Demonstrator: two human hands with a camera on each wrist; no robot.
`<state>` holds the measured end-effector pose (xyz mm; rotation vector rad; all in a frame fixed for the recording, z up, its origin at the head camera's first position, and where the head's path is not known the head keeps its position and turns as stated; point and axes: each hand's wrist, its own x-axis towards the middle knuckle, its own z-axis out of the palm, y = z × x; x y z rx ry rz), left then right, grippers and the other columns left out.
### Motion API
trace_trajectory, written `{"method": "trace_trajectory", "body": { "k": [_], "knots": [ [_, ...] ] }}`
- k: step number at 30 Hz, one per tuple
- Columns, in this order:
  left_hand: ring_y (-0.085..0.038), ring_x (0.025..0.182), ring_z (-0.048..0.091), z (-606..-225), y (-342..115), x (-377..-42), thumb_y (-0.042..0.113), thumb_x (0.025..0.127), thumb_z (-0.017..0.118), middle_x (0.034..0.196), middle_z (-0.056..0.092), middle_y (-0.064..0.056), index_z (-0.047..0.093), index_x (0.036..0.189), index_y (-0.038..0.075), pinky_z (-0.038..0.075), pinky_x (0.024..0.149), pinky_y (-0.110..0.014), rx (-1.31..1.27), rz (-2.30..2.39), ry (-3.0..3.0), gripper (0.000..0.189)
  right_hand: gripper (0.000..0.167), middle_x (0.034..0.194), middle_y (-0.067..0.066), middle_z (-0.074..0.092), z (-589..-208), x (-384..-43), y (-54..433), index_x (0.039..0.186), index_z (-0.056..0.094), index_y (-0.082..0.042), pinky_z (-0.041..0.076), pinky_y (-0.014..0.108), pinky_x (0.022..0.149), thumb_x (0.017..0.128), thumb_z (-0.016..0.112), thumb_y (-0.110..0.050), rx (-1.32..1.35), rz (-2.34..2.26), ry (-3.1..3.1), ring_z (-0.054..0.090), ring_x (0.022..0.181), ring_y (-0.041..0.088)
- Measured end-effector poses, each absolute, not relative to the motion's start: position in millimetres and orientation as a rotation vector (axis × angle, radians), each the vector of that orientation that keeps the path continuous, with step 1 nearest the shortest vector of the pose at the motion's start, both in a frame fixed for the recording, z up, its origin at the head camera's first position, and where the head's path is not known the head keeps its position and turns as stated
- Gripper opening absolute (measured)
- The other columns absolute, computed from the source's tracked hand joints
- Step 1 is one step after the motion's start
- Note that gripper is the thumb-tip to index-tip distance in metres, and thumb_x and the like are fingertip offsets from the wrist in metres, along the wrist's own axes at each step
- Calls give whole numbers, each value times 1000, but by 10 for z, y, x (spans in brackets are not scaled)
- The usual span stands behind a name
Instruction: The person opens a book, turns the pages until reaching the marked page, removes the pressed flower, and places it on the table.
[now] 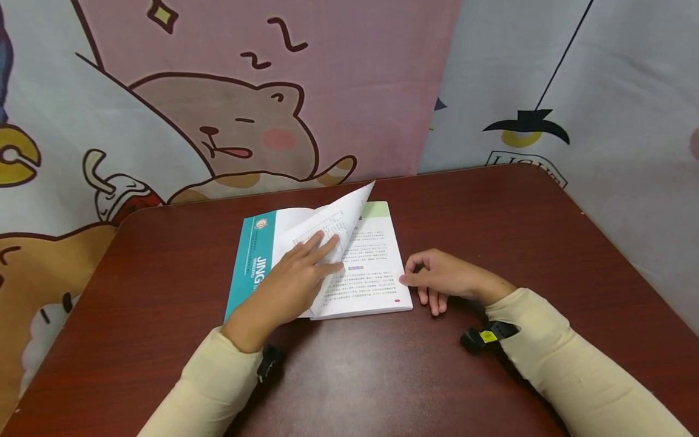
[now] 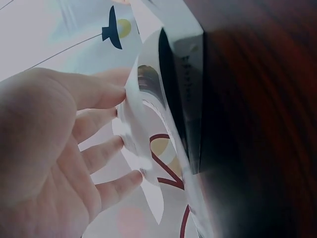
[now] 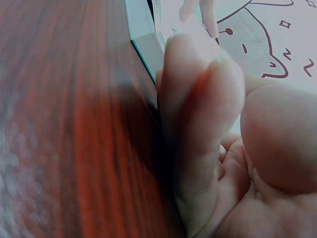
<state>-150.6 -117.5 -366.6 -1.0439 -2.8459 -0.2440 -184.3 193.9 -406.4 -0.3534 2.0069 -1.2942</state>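
Note:
An open book (image 1: 373, 285) with printed pages and a teal cover flap (image 1: 248, 261) lies on the table. One page (image 1: 349, 209) stands raised and curved over toward the left. My left hand (image 1: 297, 270) lies against this turning page with fingers stretched out; in the left wrist view its fingertips touch the bowed paper (image 2: 136, 134). At the book's right edge, the thumb and bent index finger of my right hand (image 1: 437, 276) pinch the page edge, while the other fingers hang beside it. In the right wrist view my own fingers (image 3: 198, 99) hide the contact.
The dark red wooden table (image 1: 349, 376) extends around the book on all sides. Behind it hangs a cloth backdrop (image 1: 371, 91) with cartoon animals. Black straps (image 1: 488, 335) sit at both wrists, below light sleeves (image 1: 551, 358).

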Motion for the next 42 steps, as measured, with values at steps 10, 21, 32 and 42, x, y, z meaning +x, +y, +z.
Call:
{"method": "trace_trajectory", "body": {
  "k": [10,21,32,42],
  "knots": [
    [-35,151,30,-3674,-1193,-1526,4,95,62,159,41,-9,69,130,18,35,115,-56,-973,-283,-2919,38,27,61,7,61,-4065,-1847,1939,100,56,0,50,27,39,99,62,-25,-345,-1294,2013,60,40,14],
    [-40,148,35,-3693,-1243,-1536,8,96,62,159,38,-18,65,134,19,39,112,-58,-881,-289,-2949,40,26,61,7,61,-4057,-1844,1927,100,55,1,49,26,39,100,62,-24,-340,-1292,2005,60,39,13],
    [-43,145,37,-3700,-1251,-1546,13,95,63,160,35,-20,61,140,22,41,109,-61,-769,-249,-3002,45,25,61,6,61,-4057,-1847,1937,100,56,0,49,27,39,100,62,-24,-334,-1289,2012,60,39,14],
    [-46,144,38,-3707,-1267,-1556,20,97,62,161,33,-21,59,142,22,43,107,-61,-717,-225,-3016,45,26,61,7,61,-4061,-1848,1936,100,56,0,49,27,39,99,62,-25,-340,-1289,2015,60,39,14]
  ]
}}
